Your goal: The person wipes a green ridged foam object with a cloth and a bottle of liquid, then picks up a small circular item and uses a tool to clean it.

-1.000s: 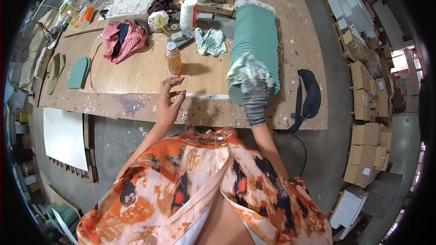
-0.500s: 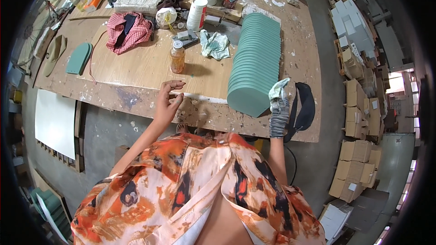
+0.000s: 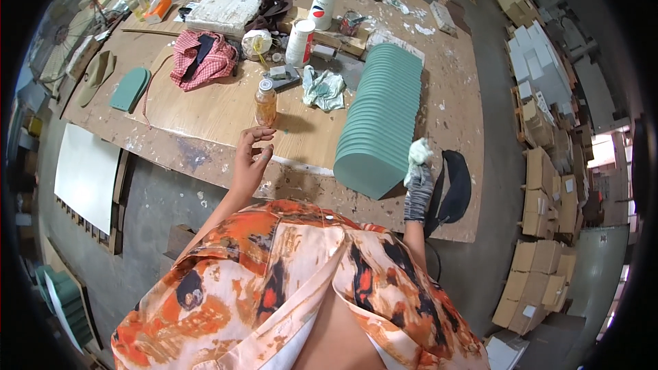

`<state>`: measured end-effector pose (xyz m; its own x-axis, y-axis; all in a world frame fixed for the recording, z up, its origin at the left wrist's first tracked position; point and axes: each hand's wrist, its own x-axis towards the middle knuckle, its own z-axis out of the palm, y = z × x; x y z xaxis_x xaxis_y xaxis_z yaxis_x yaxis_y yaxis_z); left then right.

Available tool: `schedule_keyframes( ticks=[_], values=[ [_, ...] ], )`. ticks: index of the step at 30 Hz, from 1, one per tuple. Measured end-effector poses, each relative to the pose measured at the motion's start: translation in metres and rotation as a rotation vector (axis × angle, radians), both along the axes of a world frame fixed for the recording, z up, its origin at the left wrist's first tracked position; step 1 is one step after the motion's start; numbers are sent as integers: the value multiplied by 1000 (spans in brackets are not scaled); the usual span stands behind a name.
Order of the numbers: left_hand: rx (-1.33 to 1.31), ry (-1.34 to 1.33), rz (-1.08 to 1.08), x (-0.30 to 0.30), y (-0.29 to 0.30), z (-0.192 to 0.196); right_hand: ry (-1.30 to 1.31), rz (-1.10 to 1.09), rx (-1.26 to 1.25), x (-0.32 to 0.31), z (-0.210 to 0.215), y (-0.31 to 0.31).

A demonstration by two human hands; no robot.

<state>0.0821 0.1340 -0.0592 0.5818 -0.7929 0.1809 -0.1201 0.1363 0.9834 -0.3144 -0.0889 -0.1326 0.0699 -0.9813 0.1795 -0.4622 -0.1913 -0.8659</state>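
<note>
My left hand [image 3: 251,162] is bare, with fingers loosely curved and apart and nothing in it. It hovers over the table's near edge, just short of a clear bottle [image 3: 266,104] of amber liquid with a pale cap. On my right hand [image 3: 417,195] is a grey striped knit glove; its fingers are closed on a crumpled white cloth with green stains [image 3: 418,155]. This hand is beside the near right end of a long row of green round-ended panels [image 3: 373,168], standing packed together. A black strapped pouch-like item [image 3: 457,188] lies right of the glove.
Across the worktable [image 3: 226,123] lie a stained rag [image 3: 323,89], white cups [image 3: 299,43], a red checked cloth [image 3: 202,62] and a few green panels [image 3: 130,89]. Cardboard boxes [image 3: 538,270] stand along the right. A white board [image 3: 86,175] is at the lower left.
The view has shifted, so the table sits lower in it. My left fingers are slightly closer to the bottle. My right hand, still with the cloth, has drawn back slightly towards me.
</note>
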Motion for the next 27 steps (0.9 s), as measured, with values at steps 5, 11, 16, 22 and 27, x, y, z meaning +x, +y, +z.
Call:
schedule_keyframes(
  ticks=[5,11,16,22,27],
  values=[
    [13,-67,80,-10,-2,6,-220,-144,11,-12,-20,-24],
    [32,-98,173,-25,7,-2,279,340,-9,-23,-4,-75],
    [-11,-86,329,-5,3,2,192,292,-63,-15,46,-145],
    [0,-142,300,23,-19,46,-227,281,-127,48,104,-164],
    [-84,-87,57,36,-84,87,-111,456,-164,135,153,-166]
  ],
)
